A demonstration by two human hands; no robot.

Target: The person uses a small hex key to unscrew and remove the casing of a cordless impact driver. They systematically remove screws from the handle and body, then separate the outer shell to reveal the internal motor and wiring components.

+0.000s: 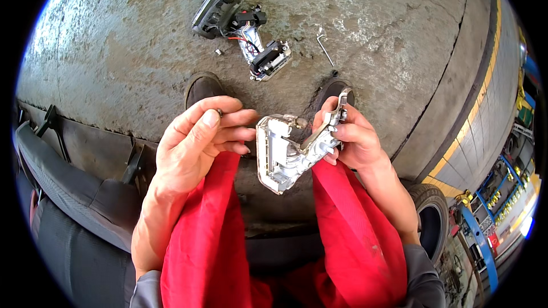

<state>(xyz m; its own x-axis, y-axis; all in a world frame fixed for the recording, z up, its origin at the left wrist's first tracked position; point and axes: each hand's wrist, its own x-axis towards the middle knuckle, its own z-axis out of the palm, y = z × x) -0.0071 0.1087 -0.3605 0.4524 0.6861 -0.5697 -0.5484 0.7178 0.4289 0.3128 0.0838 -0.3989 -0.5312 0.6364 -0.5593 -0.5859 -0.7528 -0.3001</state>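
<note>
My right hand (355, 137) grips a silver-grey half shell (294, 157) by its narrow upper end. The shell looks like half of a handheld tool's housing, with its ribbed inside facing up and its wide boxy end toward my left hand. My left hand (197, 134) pinches a small dark piece (220, 112) between thumb and forefinger, too small to name; the other fingers point at the shell without touching it. Beyond my feet, the opened power tool (251, 31) lies on the floor, its wires bare between a black body and a boxy base.
An L-shaped hex key (325, 50) lies right of the opened tool. A small pale bit (218, 52) rests on the rough concrete floor (131, 40). Dark seats (85, 194) stand at the left. At the right are a tyre (432, 217) and a blue rack (502, 188).
</note>
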